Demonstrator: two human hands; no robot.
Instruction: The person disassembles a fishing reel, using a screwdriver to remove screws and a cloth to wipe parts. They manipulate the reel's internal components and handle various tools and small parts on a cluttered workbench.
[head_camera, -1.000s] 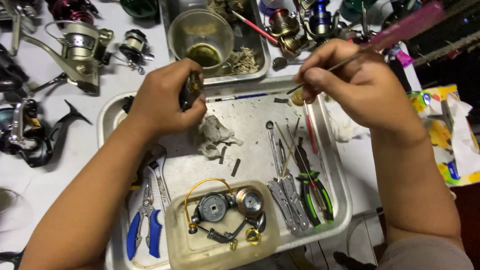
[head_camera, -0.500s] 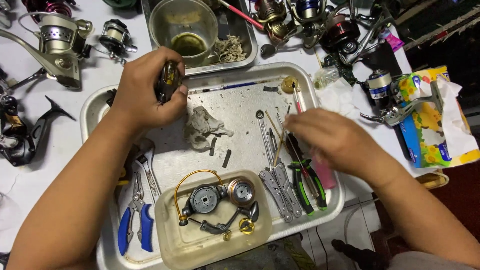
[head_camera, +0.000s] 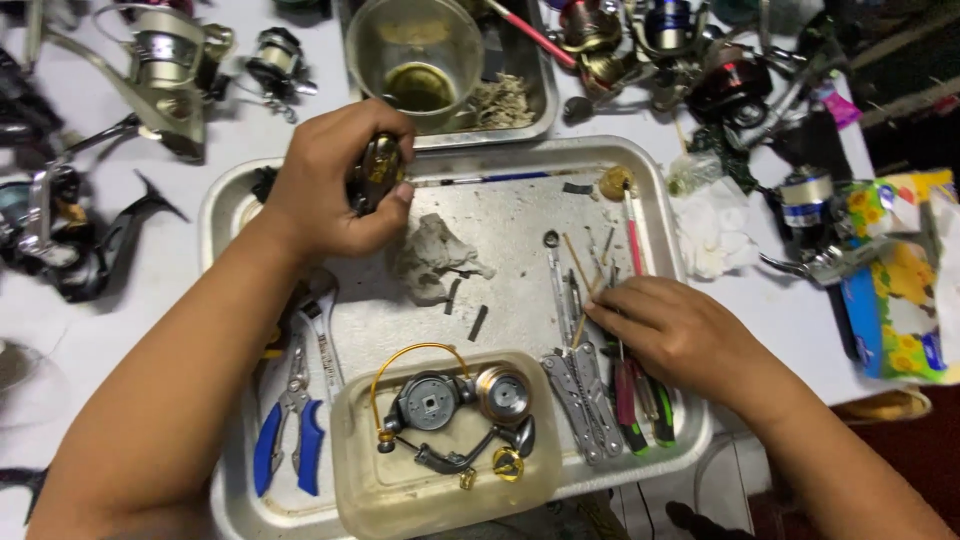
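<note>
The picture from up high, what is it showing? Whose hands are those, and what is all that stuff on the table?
The camera sits on a person's head and looks down, so you see that person's own two bare hands, not a machine. The left hand holds a small dark and gold fishing reel part up above a metal tray. The right hand reaches down to the thin tools lying in the tray, its fingers touching them. Also in the tray are a crumpled grey rag, blue-handled pliers, a folding multi-tool and a clear plastic tub with more reel pieces inside. Behind the tray stands a cloudy cup in a second tray, and whole fishing reels lie around on the white table.
</note>
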